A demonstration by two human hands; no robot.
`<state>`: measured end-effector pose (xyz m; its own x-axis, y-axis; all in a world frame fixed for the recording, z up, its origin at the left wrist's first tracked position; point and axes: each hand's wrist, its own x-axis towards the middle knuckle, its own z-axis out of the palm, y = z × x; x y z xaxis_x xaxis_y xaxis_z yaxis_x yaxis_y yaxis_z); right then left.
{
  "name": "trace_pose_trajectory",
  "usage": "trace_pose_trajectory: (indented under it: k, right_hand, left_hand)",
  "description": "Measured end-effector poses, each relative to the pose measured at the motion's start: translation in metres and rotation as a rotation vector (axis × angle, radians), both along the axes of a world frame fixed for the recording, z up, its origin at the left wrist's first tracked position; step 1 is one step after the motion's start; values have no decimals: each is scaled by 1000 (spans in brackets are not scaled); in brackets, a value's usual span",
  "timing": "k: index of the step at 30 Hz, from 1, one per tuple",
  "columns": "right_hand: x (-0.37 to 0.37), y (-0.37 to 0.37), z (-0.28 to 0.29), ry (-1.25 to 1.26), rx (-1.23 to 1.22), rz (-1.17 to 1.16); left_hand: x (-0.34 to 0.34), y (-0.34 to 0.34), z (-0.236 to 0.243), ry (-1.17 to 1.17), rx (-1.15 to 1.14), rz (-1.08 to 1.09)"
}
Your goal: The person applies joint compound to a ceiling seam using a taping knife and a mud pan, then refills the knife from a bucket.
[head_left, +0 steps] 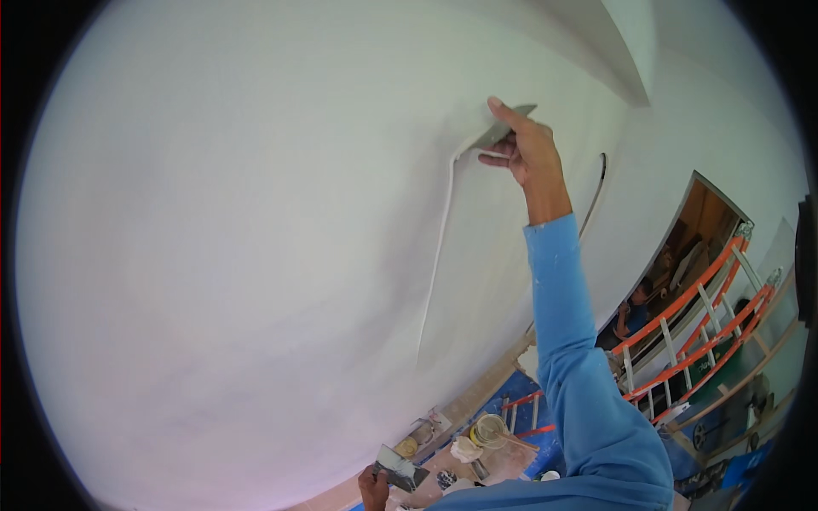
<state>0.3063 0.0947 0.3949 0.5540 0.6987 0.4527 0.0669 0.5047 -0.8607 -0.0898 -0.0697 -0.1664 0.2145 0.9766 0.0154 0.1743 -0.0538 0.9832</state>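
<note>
A smooth, matte white wall (256, 213) fills the left and centre of the frame, its surface faintly mottled with soft grey shadow. A thin raised ridge of white compound (444, 223) runs down it in a slightly curved line, from the upper centre toward the lower centre.

The two hands are well apart. At the upper centre right, the right hand (534, 152) is clamped on a flat grey plastering blade (498, 131), thumb on one side and fingers on the other. The blade is thin and straight-edged, set at a slant, with white paste along its lower left edge where the ridge starts. The sleeve (562, 285) is blue cloth, wrinkled at the elbow and flecked white.

At the bottom centre, the left hand (372, 490) grips a rectangular metal plate (399, 469), dull grey and smeared with pale compound.

Right of that plate stands a round, pale bucket (490, 431), near blue sheeting (547, 451) on the floor. Orange-railed ladders (704, 282) slant across the right of the frame, before a dark doorway (694, 223).
</note>
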Motion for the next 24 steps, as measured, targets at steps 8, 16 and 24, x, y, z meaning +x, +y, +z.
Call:
trace_pose_trajectory:
  k: [8,16,24]
  right_hand:
    - [-44,-9,51,-482,25,-71]
    - [-72,-25,-70,-945,-2,130]
    - [-100,-123,-252,-1112,94,777]
  left_hand:
    - [0,-4,21,-300,-248,25]
    - [42,31,93,-803,-396,0]
    - [73,36,147,-1158,-512,-33]
